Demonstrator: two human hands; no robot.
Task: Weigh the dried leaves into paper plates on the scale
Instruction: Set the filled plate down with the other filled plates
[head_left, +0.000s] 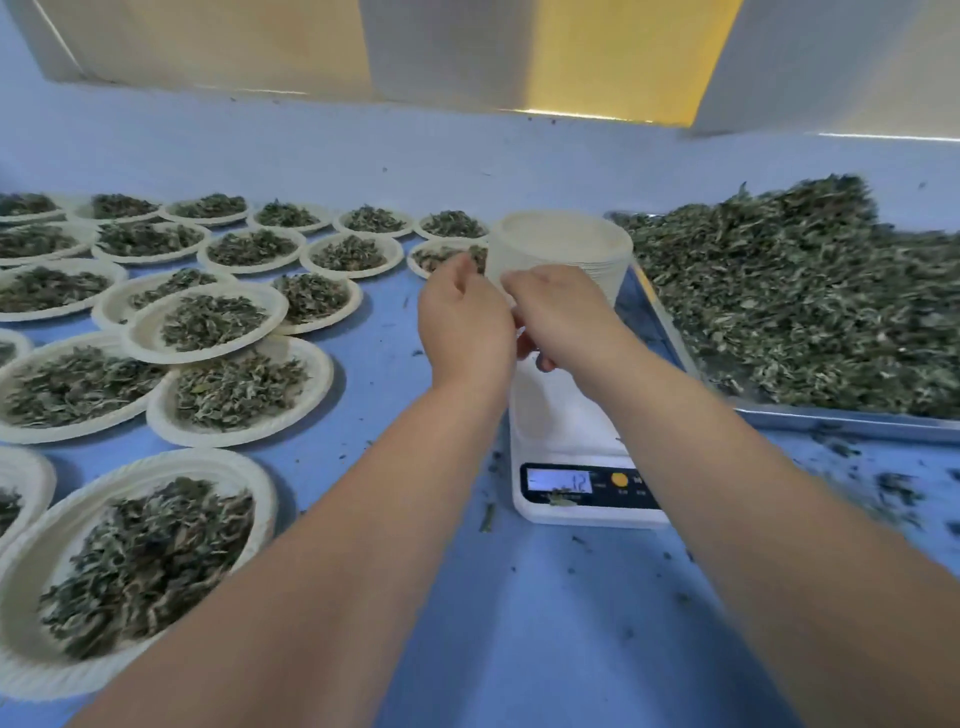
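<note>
A white stack of empty paper plates (563, 244) stands just behind the white scale (566, 415), whose display (560, 480) shows 12. My left hand (462, 319) pinches the stack's left side with curled fingers. My right hand (558, 317) holds the stack's front, thumb against it and fingers curled underneath. Both hands hover over the scale's bare platform. The bottom of the stack is hidden behind my hands. A big heap of dried leaves (800, 296) fills a metal tray (841, 418) on the right.
Several paper plates filled with leaves (208, 322) cover the blue table (519, 623) on the left, some overlapping; the nearest one (135, 566) lies by my left forearm. Loose leaf crumbs are scattered around the scale and in front of the tray. A wall closes the back.
</note>
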